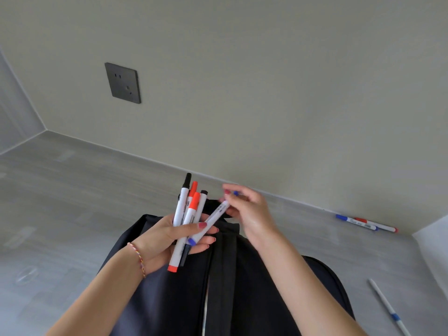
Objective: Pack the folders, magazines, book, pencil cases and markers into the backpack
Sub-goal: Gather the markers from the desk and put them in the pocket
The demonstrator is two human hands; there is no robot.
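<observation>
A black backpack [225, 282] lies on the grey table in front of me, its zip slightly parted along the middle. Above it my left hand [167, 241] grips a bunch of white markers [188, 212] with black and red caps. My right hand [244, 212] pinches the upper end of a blue-capped marker [211, 221], whose lower end lies across the fingers of my left hand. Two loose markers, one blue [356, 222] and one red [377, 225], lie by the wall at the right. Another blue-banded marker [388, 309] lies at the lower right.
The grey table [60, 202] meets a beige wall with a dark socket plate [123, 83] at the upper left. A pale surface [434, 241] stands at the right edge.
</observation>
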